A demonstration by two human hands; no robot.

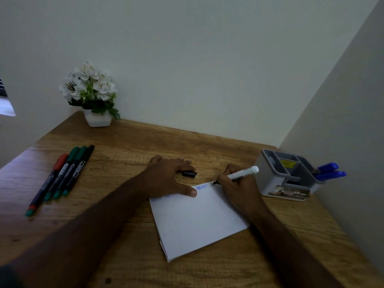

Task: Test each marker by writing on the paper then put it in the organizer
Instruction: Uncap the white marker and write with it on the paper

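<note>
Nearest the viewer, the paper (197,223) is lying on the wooden desk (124,256). Left hand (166,179) is pressing its upper edge, fingers spread and nearly straight, thumb on the sheet; a black cap (189,173) is lying beside the fingertips. Right hand (239,188) is gripping a white-barrelled marker (241,175), fingers curled round it, tip touching the paper. Farther right, the grey organizer (291,175) is holding blue markers (330,171). Four markers (62,177) are lying at far left.
</note>
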